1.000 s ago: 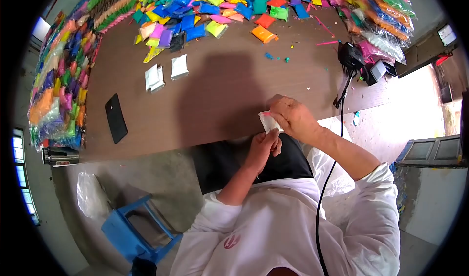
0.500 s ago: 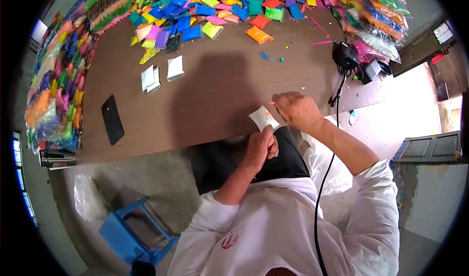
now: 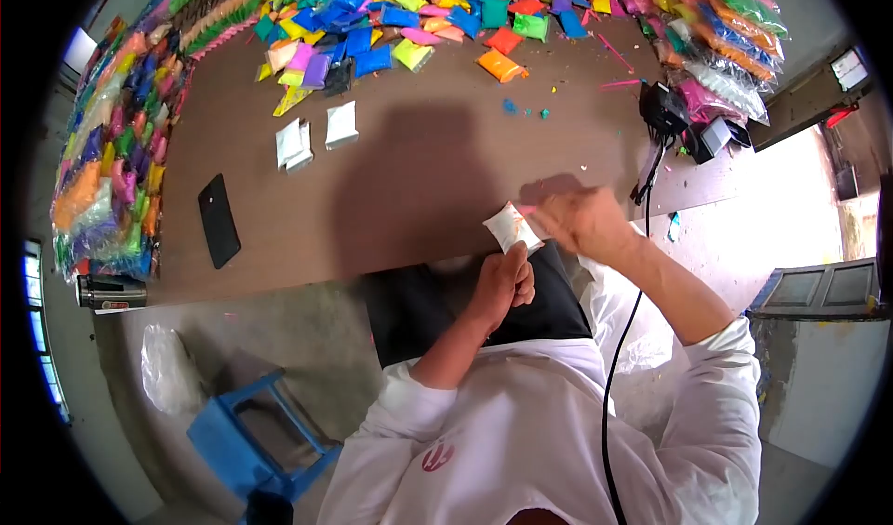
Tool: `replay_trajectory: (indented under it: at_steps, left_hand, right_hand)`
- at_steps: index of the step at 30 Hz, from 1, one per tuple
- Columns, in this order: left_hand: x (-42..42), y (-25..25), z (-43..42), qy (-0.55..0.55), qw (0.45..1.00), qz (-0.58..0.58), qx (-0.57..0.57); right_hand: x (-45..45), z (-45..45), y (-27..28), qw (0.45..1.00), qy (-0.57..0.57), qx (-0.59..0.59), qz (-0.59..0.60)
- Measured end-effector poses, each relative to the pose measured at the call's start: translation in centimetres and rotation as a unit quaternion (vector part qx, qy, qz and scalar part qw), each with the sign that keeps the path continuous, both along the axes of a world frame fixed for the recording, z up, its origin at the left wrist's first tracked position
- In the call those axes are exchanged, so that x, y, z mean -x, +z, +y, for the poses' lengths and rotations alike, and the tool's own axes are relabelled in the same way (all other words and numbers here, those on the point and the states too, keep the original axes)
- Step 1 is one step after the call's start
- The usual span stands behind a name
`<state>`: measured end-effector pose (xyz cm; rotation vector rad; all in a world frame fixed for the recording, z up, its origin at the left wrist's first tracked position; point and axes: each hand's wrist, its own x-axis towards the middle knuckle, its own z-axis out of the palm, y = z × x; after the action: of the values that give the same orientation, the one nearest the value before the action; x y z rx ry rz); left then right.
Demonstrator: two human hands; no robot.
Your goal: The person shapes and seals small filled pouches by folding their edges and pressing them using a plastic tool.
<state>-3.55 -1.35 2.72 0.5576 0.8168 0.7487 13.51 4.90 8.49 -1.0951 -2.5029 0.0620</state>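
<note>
A small white packet (image 3: 513,227) with orange-red marks on its upper face is pinched at its lower edge by my left hand (image 3: 505,283), whose fingers are curled, near the table's front edge. Just right of the packet is my right hand (image 3: 586,223), closed and slightly blurred. From its fingertips a thin pink piece (image 3: 526,210) sticks out toward the packet; whether it touches cannot be made out. More white packets, one apart (image 3: 341,125) and an overlapping group (image 3: 294,146), lie farther left on the brown table (image 3: 279,218).
Many coloured packets (image 3: 400,18) cover the back of the table, with bagged stacks at left (image 3: 112,162) and right (image 3: 735,32). A black phone (image 3: 219,222) and a flask (image 3: 112,292) are at left. Black devices (image 3: 664,108) with a cable stand right; a blue stool (image 3: 251,432) is below left.
My right hand has come off the packet it overlapped a second ago, and the pink piece now shows at its fingertips. The packet's marked face is uncovered. My left hand keeps its hold.
</note>
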Motion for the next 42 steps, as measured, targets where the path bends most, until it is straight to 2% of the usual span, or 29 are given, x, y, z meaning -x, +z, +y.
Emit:
replay_trajectory:
  at_steps: [1,3,5,7,9,11,13,17,19,21,22,27,33,36,39,40,42]
  left_hand:
    - [0.0,0.1,0.1,0.002,1.0,0.008,-0.009]
    - [-0.2,-1.2,0.3,0.007,1.0,-0.02,-0.008]
    - [-0.3,-1.2,0.4,0.013,0.999,-0.05,-0.005]
    - [-0.5,0.3,1.0,0.024,0.999,-0.017,0.017]
    - [-0.2,0.5,0.6,0.005,1.0,-0.007,0.003]
    - [-0.1,0.0,0.3,-0.006,0.999,-0.021,0.034]
    - [-0.1,-1.6,-0.4,-0.003,0.999,-0.046,0.019]
    - [-0.2,-1.0,-0.3,-0.003,0.998,-0.054,0.017]
    - [-0.2,-0.3,-0.1,-0.004,0.999,-0.05,0.014]
    - [-0.1,0.0,0.1,-0.016,0.999,-0.048,0.009]
    - [0.0,-0.4,0.0,-0.016,0.999,-0.048,0.009]
    - [-0.4,-1.8,-0.5,-0.001,0.999,-0.052,-0.007]
    - [0.3,-0.8,0.3,-0.003,0.999,-0.032,-0.012]
    - [0.3,-1.0,-0.1,0.0,1.0,-0.009,-0.001]
    - [0.1,-1.0,-0.2,0.006,1.0,-0.023,-0.019]
    - [0.2,-1.0,0.2,0.005,0.999,-0.031,-0.016]
    - [0.7,-0.3,0.4,0.003,1.0,-0.021,0.004]
  right_hand:
    - [0.6,-0.7,0.5,0.998,0.057,-0.018,-0.009]
    - [1.3,-0.8,0.4,0.997,0.07,0.03,-0.019]
    - [1.3,0.9,-1.2,0.999,0.049,-0.017,0.013]
    - [0.4,1.8,-1.8,1.0,0.025,-0.009,-0.014]
    - [-0.3,2.8,-1.8,0.998,-0.055,-0.032,-0.023]
    - [-0.7,1.6,0.0,0.999,-0.046,-0.021,-0.002]
    - [0.2,-0.4,1.4,0.998,0.042,-0.005,-0.041]
    - [0.7,0.3,-1.9,0.999,0.035,-0.01,-0.009]
    - [0.2,1.0,-1.8,0.999,0.011,-0.029,-0.02]
    - [0.0,1.5,-0.8,0.999,-0.03,-0.008,0.021]
    - [0.3,0.7,0.4,1.0,-0.011,0.001,0.009]
    - [1.9,0.1,-1.2,0.999,0.022,-0.008,0.024]
    - [2.0,1.0,1.4,0.994,-0.063,0.034,-0.077]
    - [3.0,0.2,1.1,0.999,-0.01,-0.003,-0.04]
    - [2.4,2.0,-0.6,0.998,-0.004,-0.008,-0.062]
    - [2.3,2.2,-0.5,0.992,-0.061,0.033,-0.102]
    - [1.5,1.9,0.6,0.996,-0.054,0.035,-0.065]
